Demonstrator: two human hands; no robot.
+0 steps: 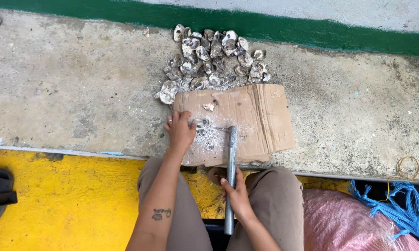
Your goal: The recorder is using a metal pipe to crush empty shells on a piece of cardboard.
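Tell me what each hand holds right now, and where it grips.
The right hand grips a grey metal hammer around the middle of its handle. The left hand pins an oyster shell by its edge on the cardboard.

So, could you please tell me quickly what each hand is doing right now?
Left hand: fingers pressed on a small shell on the cardboard.
Right hand: closed around the metal hammer.

Left hand (pixel 179 131) pinning shell (pixel 201 123), right hand (pixel 237 194) gripping metal bar (pixel 230 176)
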